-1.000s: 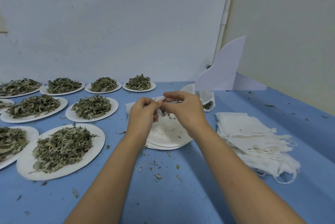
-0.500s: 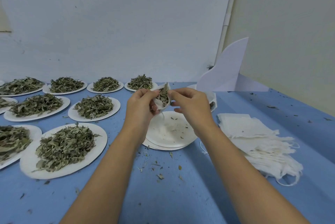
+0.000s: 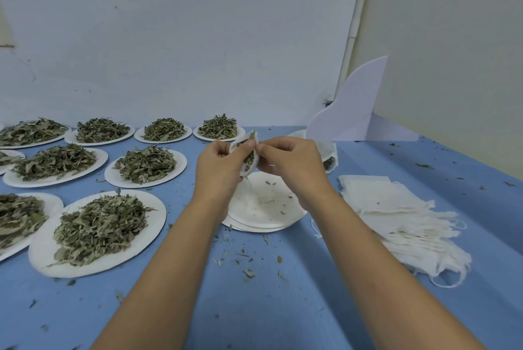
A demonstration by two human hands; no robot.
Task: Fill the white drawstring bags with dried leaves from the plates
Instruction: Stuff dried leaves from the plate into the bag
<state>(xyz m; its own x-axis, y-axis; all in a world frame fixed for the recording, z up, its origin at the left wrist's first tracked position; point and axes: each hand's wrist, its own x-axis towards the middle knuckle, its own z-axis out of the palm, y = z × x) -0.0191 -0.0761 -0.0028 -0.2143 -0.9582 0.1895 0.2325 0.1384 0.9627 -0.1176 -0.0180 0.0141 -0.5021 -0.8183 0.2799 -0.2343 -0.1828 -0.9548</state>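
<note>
A small white drawstring bag (image 3: 250, 157) with dried leaves showing in its mouth is held up between both hands above a stack of white plates (image 3: 263, 209) that carries only crumbs. My left hand (image 3: 218, 165) pinches the bag's left side, and my right hand (image 3: 288, 163) pinches its right edge. A thin string hangs from the bag toward the plates. Several white plates heaped with dried leaves (image 3: 99, 225) fill the left of the blue table. A pile of flat white bags (image 3: 396, 213) lies at the right.
A filled bag (image 3: 329, 155) lies behind my right hand near a white curved card stand (image 3: 356, 106). Leaf crumbs (image 3: 249, 264) litter the blue table (image 3: 254, 315) in front of the plates. The wall runs close behind the plates.
Both hands have lifted the bag from low over the plate stack to a higher position. The bag's mouth now faces me with leaves visible inside.
</note>
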